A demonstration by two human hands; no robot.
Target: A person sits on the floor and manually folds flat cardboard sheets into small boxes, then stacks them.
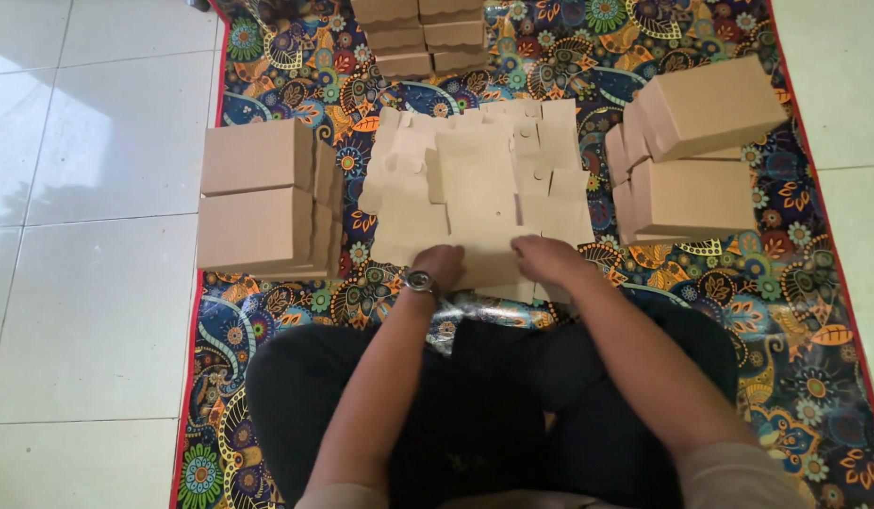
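While folded boxes flank the frame, I watch my left hand and right hand press loosely curled fingers onto the centre's flat cardboard blanks, light, bendable sheets best taken by their near edge.

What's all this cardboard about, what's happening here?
A person sits cross-legged on a colourful patterned mat on a tiled floor. Both hands, the left hand with a wristwatch and the right hand, rest on the near edge of a pile of flat die-cut cardboard sheets. Stacks of folded brown boxes stand around it: to the left, to the right and at the far end.
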